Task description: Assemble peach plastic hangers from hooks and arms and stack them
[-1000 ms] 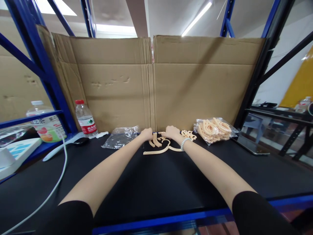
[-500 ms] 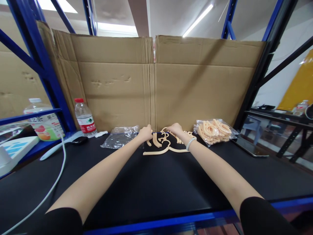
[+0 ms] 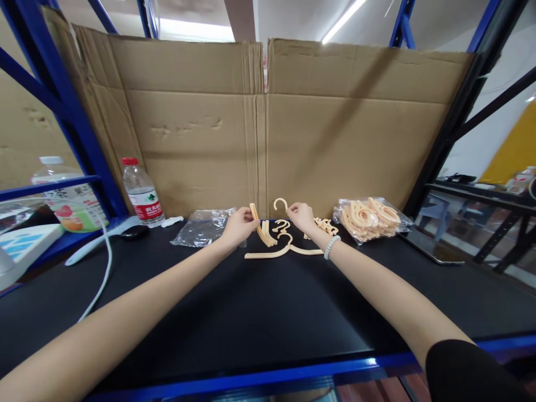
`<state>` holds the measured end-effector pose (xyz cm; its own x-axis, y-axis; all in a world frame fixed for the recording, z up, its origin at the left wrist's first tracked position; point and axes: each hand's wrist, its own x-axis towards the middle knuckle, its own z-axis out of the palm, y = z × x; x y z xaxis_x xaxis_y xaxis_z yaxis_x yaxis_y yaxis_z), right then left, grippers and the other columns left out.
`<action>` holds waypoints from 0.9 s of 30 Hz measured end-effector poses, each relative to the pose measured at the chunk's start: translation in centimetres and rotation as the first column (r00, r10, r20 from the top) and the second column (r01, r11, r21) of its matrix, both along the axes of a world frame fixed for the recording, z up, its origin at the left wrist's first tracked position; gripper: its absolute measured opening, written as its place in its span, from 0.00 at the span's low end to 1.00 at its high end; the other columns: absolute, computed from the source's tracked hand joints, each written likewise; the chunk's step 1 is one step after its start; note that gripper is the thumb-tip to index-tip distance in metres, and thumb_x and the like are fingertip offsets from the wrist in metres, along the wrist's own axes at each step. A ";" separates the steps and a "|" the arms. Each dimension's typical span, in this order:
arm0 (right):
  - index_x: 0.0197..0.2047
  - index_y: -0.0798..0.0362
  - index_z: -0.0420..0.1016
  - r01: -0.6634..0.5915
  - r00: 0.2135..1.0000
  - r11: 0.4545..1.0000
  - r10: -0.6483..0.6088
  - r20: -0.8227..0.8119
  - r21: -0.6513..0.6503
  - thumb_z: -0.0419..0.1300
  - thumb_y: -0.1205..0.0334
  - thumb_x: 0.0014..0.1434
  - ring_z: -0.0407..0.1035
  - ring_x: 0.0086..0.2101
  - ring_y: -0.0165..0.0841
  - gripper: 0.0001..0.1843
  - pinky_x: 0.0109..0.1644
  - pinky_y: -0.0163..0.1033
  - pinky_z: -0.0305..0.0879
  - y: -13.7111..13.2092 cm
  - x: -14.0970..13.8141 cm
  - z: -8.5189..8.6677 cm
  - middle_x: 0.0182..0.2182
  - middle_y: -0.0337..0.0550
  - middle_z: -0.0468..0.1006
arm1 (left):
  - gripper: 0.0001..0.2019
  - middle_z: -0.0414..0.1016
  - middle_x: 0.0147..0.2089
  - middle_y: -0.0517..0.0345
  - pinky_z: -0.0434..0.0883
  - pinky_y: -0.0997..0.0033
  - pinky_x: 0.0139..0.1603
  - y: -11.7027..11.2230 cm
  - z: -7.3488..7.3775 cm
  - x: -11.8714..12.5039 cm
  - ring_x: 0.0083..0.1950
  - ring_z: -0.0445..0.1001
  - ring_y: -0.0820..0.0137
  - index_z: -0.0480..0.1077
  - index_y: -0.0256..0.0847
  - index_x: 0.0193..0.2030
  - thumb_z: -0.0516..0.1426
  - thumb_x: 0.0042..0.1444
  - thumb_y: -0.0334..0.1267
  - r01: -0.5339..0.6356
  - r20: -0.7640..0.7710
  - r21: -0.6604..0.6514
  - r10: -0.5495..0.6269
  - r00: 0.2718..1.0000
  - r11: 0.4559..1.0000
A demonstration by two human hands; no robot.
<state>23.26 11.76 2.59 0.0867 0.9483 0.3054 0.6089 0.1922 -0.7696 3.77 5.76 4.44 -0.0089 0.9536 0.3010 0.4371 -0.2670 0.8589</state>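
In the head view, the left hand (image 3: 240, 224) has its fingers closed on a curved beige hanger arm (image 3: 253, 211), raised above the black tabletop (image 3: 268, 312). The right hand (image 3: 301, 216) pinches a hanger hook (image 3: 280, 202) near its lower end, with the curve free; how firmly it presses, I cannot say. Below the hands lies a hanger (image 3: 268, 255) with hook and two arms, near loose hanger arms (image 3: 267, 234). These pieces seem to be plastic, so I judge them light, stiff and rather smooth; a thin hook could snap if bent. The arm is best taken at mid-length, the hook by its straight shank. On the water bottle (image 3: 146, 204), the red label shows white Chinese characters, seemingly 农夫. The large bottle's label (image 3: 73, 209) pictures fruit; a blue rail (image 3: 50, 187) crosses its writing.
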 end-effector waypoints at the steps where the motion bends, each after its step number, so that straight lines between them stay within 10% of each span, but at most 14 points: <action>1: 0.40 0.58 0.73 -0.022 0.999 1.000 0.021 -0.044 -0.004 0.58 0.59 0.65 0.72 0.34 0.30 0.09 0.38 0.40 0.72 0.0 -0.2 0.1 0.36 0.41 0.76 | 0.06 0.75 0.35 0.54 0.75 0.70 0.37 -0.6 -0.2 0.0 0.34 0.77 0.70 0.66 0.34 0.39 0.57 0.54 0.27 0.021 0.056 -0.009 -0.020 0.998 1.000; 8: 0.38 0.55 0.62 -0.279 0.907 0.959 0.248 -0.340 -0.044 0.53 0.70 0.64 0.74 0.28 0.27 0.03 0.28 0.30 0.71 -5.0 0.2 0.9 0.29 0.41 0.78 | 0.10 0.77 0.33 0.54 0.75 0.66 0.43 -5.7 -2.3 -0.2 0.33 0.77 0.72 0.62 0.38 0.35 0.60 0.52 0.38 0.207 0.286 -0.045 -0.186 0.940 0.977; 15: 0.38 0.54 0.66 -0.557 0.707 0.830 0.492 -0.508 0.029 0.65 0.53 0.56 0.74 0.33 0.33 0.15 0.26 0.32 0.71 -11.9 2.3 -1.3 0.32 0.45 0.78 | 0.11 0.79 0.38 0.55 0.74 0.67 0.42 -8.8 -3.9 0.0 0.37 0.77 0.71 0.60 0.41 0.38 0.59 0.56 0.40 0.371 0.315 0.033 -0.362 0.877 0.928; 27: 0.36 0.55 0.72 -0.786 0.387 0.611 0.370 -0.844 -0.093 0.66 0.60 0.57 0.72 0.42 0.38 0.09 0.45 0.45 0.70 -13.8 3.3 -1.9 0.41 0.47 0.74 | 0.04 0.78 0.39 0.59 0.76 0.73 0.39 -10.1 -4.1 -0.4 0.35 0.77 0.73 0.63 0.43 0.38 0.56 0.61 0.36 0.292 0.215 0.153 -0.320 0.923 0.944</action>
<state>26.54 -2.06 0.66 -0.5651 0.8250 -0.0001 -0.2859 -0.1960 -0.9380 3.34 -4.34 0.34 0.1944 0.8796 0.4341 0.1089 -0.4592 0.8816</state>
